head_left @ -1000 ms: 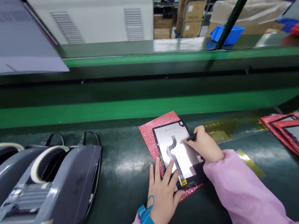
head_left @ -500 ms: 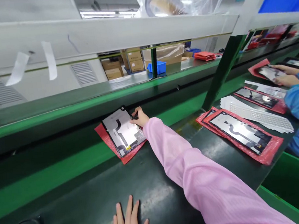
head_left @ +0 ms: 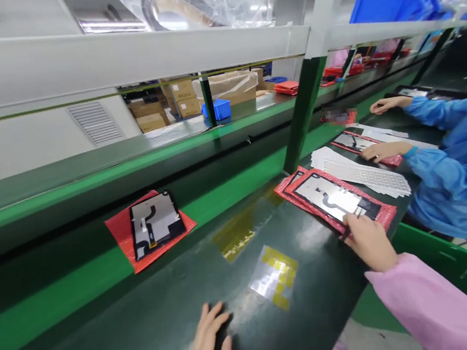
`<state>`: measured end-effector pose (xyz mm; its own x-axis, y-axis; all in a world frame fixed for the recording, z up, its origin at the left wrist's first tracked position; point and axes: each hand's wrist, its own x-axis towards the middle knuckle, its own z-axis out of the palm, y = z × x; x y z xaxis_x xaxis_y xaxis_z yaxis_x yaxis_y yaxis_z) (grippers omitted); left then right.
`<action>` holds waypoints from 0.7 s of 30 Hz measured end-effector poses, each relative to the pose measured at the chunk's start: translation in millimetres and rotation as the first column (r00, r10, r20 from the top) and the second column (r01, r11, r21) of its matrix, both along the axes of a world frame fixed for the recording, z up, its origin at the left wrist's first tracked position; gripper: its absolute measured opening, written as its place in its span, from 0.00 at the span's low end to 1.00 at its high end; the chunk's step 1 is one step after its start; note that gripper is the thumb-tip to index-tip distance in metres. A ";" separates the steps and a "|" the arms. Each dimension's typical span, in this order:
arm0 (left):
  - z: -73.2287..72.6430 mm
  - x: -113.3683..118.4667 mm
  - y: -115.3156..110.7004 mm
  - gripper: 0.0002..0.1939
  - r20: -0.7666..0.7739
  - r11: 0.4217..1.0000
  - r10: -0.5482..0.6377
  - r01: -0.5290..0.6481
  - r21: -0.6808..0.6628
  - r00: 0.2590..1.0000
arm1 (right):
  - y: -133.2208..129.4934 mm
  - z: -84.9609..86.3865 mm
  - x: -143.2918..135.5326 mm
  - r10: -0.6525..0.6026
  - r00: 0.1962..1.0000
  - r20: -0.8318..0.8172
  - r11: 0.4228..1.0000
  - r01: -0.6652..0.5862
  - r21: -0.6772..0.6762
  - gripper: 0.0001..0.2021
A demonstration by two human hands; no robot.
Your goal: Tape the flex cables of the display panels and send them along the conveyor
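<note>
My right hand (head_left: 369, 238), in a pink sleeve, is at the near edge of a black-and-silver panel (head_left: 330, 197) on red bubble wrap (head_left: 387, 215). Its fingers are bent together around something small and dark that I cannot make out. My left hand (head_left: 209, 342) is over the dark green bench (head_left: 157, 315) with its fingers apart and nothing in it. A second panel (head_left: 165, 223) lies on a red sheet (head_left: 119, 237) at the left, touched by neither hand. Between them is a clear sheet with yellow pieces (head_left: 275, 277).
White sheets (head_left: 361, 173) lie behind the right panel. A person in blue sleeves (head_left: 441, 172) works at the right, one hand on another panel (head_left: 352, 140). A green bin (head_left: 444, 262) stands below the bench edge. A green post (head_left: 304, 109) rises behind.
My right hand has left the left panel and reached the right one. The view has turned right, showing the clear sheet with yellow pieces. The other person's hands have moved apart.
</note>
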<state>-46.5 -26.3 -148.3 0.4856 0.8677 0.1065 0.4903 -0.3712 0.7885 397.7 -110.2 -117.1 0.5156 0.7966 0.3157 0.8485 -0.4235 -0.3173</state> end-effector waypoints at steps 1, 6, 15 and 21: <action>12.3 20.6 -0.1 0.17 0.039 0.988 -0.098 0.101 -0.115 0.994 | -15.5 -3.1 9.5 -0.016 1.000 0.019 1.000 0.016 0.000 0.08; 55.0 129.6 -4.5 0.17 0.395 0.766 -0.178 0.379 -0.520 0.901 | -37.0 -14.2 29.7 0.025 0.999 0.036 1.000 -0.025 0.013 0.06; 31.6 325.1 -3.9 0.18 0.528 0.384 0.142 0.445 -0.809 0.837 | -25.8 11.6 2.2 0.133 0.982 -0.135 0.962 -0.095 0.257 0.12; 35.3 377.1 -0.6 0.18 0.505 0.429 0.325 0.352 -0.832 0.799 | -35.2 -1.1 13.1 0.206 0.897 -0.392 0.962 -0.111 0.251 0.19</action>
<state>330.6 -26.9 -113.0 0.6416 0.6196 -0.4521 -0.1225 0.6647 0.7370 410.8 -145.5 -118.2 0.5092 0.8147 0.2773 0.6718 -0.1748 -0.7198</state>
